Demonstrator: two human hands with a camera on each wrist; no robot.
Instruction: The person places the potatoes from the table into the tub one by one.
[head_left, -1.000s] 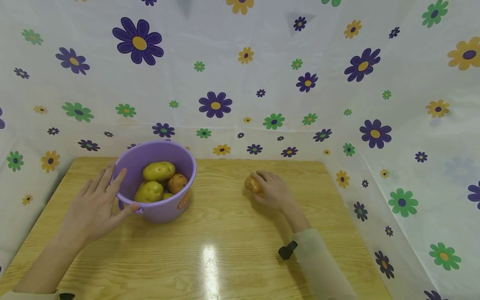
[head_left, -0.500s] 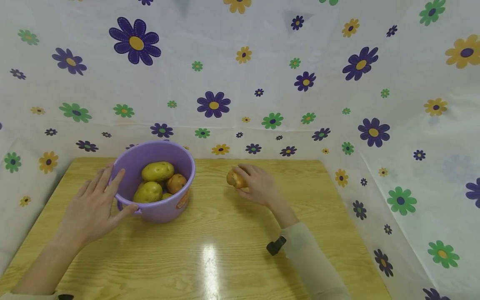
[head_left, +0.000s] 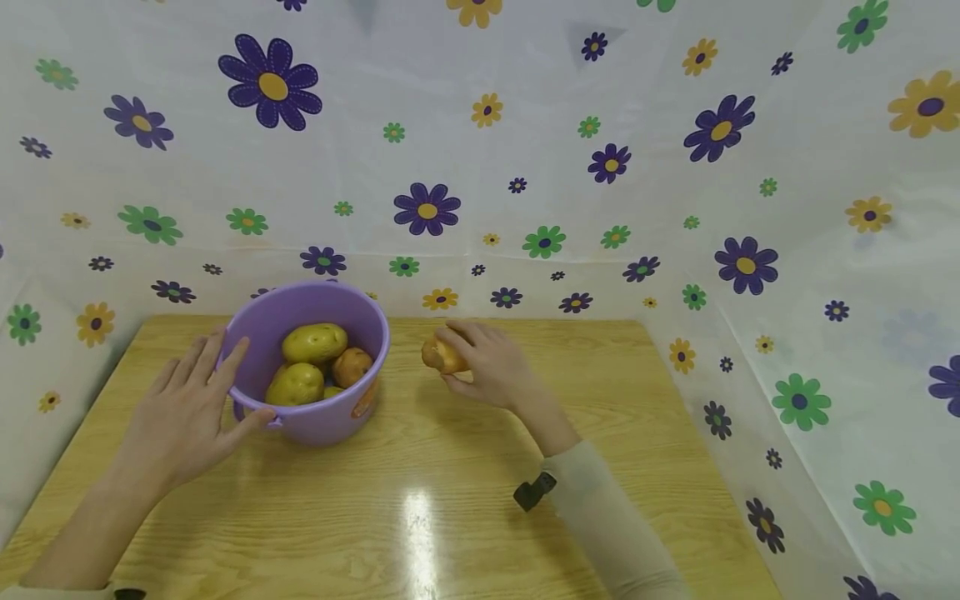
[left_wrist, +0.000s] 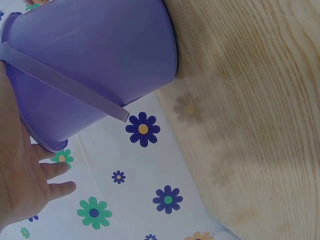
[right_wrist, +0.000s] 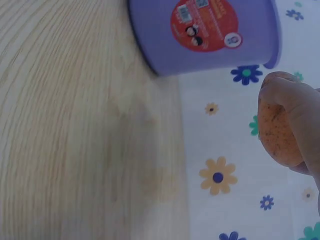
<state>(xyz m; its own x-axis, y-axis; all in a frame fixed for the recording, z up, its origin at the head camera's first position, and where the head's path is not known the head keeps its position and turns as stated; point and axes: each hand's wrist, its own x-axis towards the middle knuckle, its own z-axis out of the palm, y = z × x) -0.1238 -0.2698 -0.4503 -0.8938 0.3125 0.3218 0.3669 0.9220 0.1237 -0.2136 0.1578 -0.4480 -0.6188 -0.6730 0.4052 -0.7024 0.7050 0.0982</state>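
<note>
A purple bucket [head_left: 330,425] stands on the left of the wooden table, holding several potatoes [head_left: 315,343], some yellow and one browner. Against its left rim rests my left hand [head_left: 180,417], fingers spread and mostly straight, thumb near the front handle joint. The left wrist view shows the bucket's side with its handle [left_wrist: 70,87] hanging down. My right hand [head_left: 491,367] grips a brownish potato [head_left: 444,354] to the right of the bucket, held up over the table. In the right wrist view the thumb lies across this potato [right_wrist: 275,127], and the other fingers are mostly hidden behind it.
The light wooden table [head_left: 360,517] ends at the back against a white flower-print cloth [head_left: 525,208], which also rises along both sides. A red round sticker [right_wrist: 206,22] marks the bucket's side.
My right hand has carried the potato leftward, nearer the bucket. The left hand stays at the bucket's rim, and the bucket stands in the same place.
</note>
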